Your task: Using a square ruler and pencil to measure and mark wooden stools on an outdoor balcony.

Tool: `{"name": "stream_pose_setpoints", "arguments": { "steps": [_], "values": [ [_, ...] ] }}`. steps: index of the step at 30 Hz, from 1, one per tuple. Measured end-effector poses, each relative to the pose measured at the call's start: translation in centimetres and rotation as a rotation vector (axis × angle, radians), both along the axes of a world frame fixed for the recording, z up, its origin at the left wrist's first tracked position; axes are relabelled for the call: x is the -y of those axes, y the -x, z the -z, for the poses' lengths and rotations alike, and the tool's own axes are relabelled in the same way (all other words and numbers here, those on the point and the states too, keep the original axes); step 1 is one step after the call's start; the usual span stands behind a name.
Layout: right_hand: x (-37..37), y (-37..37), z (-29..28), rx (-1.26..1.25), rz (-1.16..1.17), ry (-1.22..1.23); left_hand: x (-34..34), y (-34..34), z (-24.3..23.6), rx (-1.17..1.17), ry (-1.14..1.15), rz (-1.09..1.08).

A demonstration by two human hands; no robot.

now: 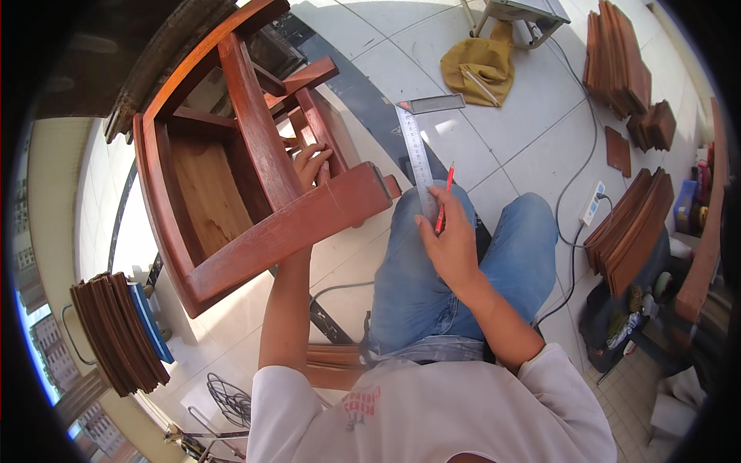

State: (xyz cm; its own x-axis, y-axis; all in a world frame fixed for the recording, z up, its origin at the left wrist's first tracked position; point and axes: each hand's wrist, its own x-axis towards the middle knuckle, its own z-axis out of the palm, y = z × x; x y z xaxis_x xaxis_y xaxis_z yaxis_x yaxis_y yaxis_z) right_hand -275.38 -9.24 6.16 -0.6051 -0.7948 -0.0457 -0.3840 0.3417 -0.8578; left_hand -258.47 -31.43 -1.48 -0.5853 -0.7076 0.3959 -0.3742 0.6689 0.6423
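My right hand (454, 247) holds a steel try square and a red pencil together. The square's ruled blade (415, 150) runs away from my fingers above my knee, with its grey stock (436, 103) at the far end. The pencil (444, 202) points up, away from me. On the left, a reddish-brown wooden furniture frame (258, 131), like a small chair or stool, stands tilted. My left arm passes beneath its near bar, and my left hand (313, 163) curls its fingers on an inner rail. Part of that hand is hidden by the wood.
Stacks of brown boards stand at the right (617, 58) and the left (120, 332). A mustard cloth bag (482, 69) lies on the tiled floor beside a metal-legged stool (525, 11). A black cable runs to a white power strip (593, 202) at my right.
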Motion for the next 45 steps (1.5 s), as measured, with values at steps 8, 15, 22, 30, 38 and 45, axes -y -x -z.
{"name": "stream_pose_setpoints", "arguments": {
  "steps": [8,15,22,30,38,45],
  "values": [
    [-0.9,0.4,0.0,-0.011,-0.020,0.024,1.1,-0.5,2.4,0.011,0.001,-0.046],
    [-1.7,1.3,-1.6,-0.051,-0.036,-0.053,1.3,-0.2,3.4,-0.095,0.080,-0.036],
    [-1.8,1.3,-2.6,-0.046,-0.019,-0.107,1.2,0.7,2.1,-0.143,0.054,-0.052],
    [-1.2,0.7,-2.0,0.054,-0.109,-0.176,0.2,1.0,0.2,-0.157,-0.043,-0.078],
    [1.1,1.4,-1.6,-0.001,-0.100,-0.152,-0.5,0.7,-1.2,-0.088,-0.158,-0.124],
    [1.5,1.5,0.0,0.021,-0.062,-0.090,1.1,0.9,-2.2,-0.040,-0.240,-0.129]
  ]
}}
